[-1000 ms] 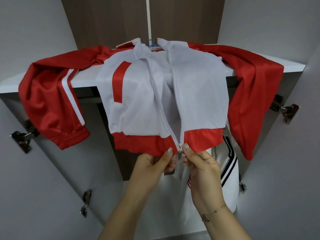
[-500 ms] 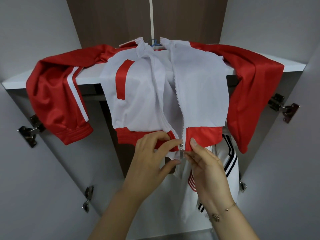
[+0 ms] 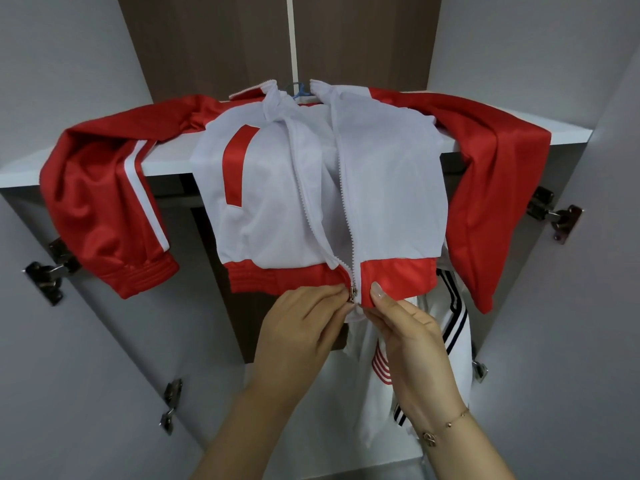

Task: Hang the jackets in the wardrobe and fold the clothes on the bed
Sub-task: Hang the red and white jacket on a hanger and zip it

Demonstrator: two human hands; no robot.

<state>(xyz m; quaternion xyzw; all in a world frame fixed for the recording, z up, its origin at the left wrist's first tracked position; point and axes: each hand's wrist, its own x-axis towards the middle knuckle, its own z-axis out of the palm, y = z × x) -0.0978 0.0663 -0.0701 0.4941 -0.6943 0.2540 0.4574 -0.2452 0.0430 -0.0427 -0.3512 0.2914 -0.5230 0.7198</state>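
Observation:
A red and white jacket (image 3: 277, 188) hangs on a blue hanger (image 3: 300, 91) inside the open wardrobe, its red sleeves draped over the white shelf (image 3: 166, 164). The front zip is open almost to the hem. My left hand (image 3: 304, 327) pinches the metal zip slider (image 3: 352, 294) at the red hem band. My right hand (image 3: 405, 327) pinches the hem's right side just beside the zip. A second white jacket with black and red stripes (image 3: 446, 344) hangs behind and below, partly hidden by my right hand.
Both grey wardrobe doors stand open at left (image 3: 69, 358) and right (image 3: 571, 323), with metal hinges (image 3: 45, 275) on their edges. The brown back panel (image 3: 214, 46) rises above the shelf.
My left hand shifted from curling over the hem to pinching the zip slider. My right hand stayed on the hem's right side. The jacket hangs as before.

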